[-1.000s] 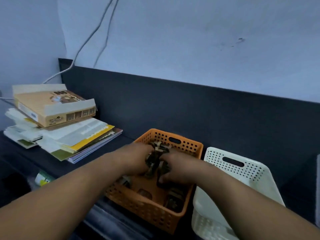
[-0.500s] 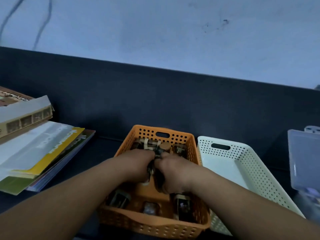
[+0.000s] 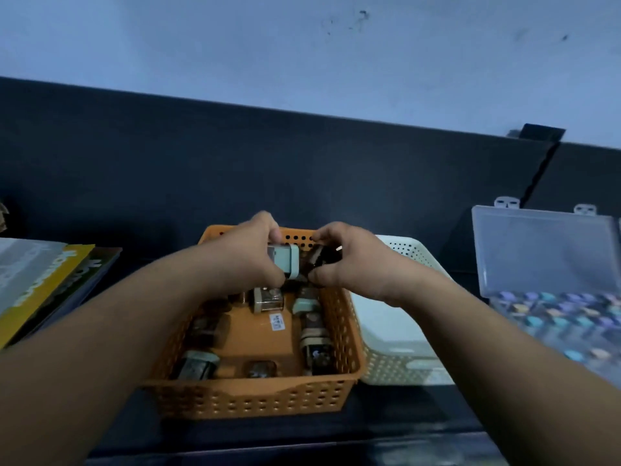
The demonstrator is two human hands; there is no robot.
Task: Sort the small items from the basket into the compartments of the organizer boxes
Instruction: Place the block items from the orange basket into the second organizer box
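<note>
Dim, cool blue cast. The wall [image 3: 302,45] is brightest; shadows are soft. The dark back panel [image 3: 168,156] and desk [image 3: 403,422] lose detail. The organizer box [image 3: 544,257] at the right edge is smeared. The pale item [image 3: 287,264] in the left hand [image 3: 248,260] reads clearest; a glint sits on the dark item [image 3: 321,260] in the right hand [image 3: 356,267]. Lines bow toward the edges.

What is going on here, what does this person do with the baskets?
A person is taking small items out of the orange basket. The left hand grips a pale-capped item and the right hand grips a dark item, both held together above the basket's far end. Other small items lie in the basket. A white basket stands beside it on the right, and further right is an open organizer box.
</note>
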